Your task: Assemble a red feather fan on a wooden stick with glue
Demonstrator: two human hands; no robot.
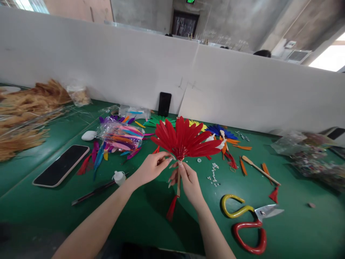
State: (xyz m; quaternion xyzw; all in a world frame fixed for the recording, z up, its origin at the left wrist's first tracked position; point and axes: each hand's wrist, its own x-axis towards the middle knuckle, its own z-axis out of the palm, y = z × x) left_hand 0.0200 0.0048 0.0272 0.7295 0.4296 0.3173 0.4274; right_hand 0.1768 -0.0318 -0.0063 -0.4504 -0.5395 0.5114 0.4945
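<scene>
A red feather fan [183,138] stands upright above the table, its feathers spread wide and a red tassel [171,208] hanging from the foot of its wooden handle [178,183]. My right hand [190,181] grips that handle just under the feathers, thumb in front. Beside the lower left feathers, my left hand [155,165] has thumb and forefinger pinched together at the fan's base. Whatever lies between those fingertips is too small to make out. Small white beads [214,174] lie scattered to the right of the fan, near a white ring [199,160].
Scissors [254,216] with yellow and red handles lie open at right, below a tasselled wooden stick [260,169]. A phone [61,165], a pen [93,193], a small white bottle [119,178] and bagged feathers [121,135] lie left. A white partition [121,68] stands behind.
</scene>
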